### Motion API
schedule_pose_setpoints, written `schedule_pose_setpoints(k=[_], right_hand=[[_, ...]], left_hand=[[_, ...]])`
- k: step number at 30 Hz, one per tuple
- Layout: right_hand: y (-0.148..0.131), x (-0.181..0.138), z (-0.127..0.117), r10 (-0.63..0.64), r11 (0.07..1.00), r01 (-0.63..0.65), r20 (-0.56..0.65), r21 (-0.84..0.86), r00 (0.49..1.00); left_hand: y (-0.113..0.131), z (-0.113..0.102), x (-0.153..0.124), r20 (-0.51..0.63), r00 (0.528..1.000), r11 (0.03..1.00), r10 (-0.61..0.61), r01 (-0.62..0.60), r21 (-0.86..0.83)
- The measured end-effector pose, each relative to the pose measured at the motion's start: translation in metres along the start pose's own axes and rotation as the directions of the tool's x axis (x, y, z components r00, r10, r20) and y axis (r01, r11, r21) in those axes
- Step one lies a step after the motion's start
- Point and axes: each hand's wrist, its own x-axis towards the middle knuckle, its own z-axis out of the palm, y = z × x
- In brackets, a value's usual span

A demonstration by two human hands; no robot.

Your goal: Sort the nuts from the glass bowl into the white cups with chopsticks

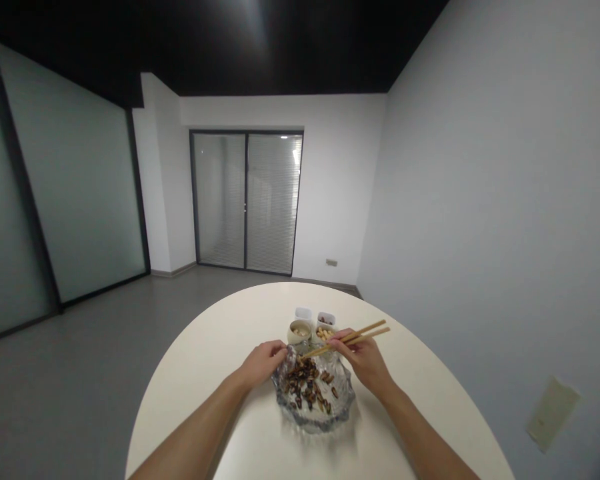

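On the table stands a clear glass bowl (314, 421) with a scalloped rim. Small glossy brown oblong pieces (304, 385), dark and light, lie in it, heaped toward its left and back. My left hand (264, 363) is closed on the bowl's left back rim; its fingertips are partly hidden. A pair of wooden chopsticks (367, 332) is held in my right hand (361, 360) over the bowl's right back side. Their tips reach down to the back of the brown heap; whether they pinch a piece is too small to tell.
Just behind the bowl stand a round beige cup (300, 335) with pale contents and another cup holding light-brown nut-like pieces (325, 332). Farther back are a white square dish (303, 312) and one with dark red pieces (326, 319). The round cream table (200, 347) carries everything.
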Motion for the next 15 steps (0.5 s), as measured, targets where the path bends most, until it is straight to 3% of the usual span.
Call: schedule_pose_setpoints(k=[15], right_hand=[[0.008,-0.004,0.015,-0.055,0.998,0.055,0.088,0.005,0.995]], left_hand=[[0.000,-0.001,0.001,0.006,1.000,1.000,-0.004,0.004,-0.010]])
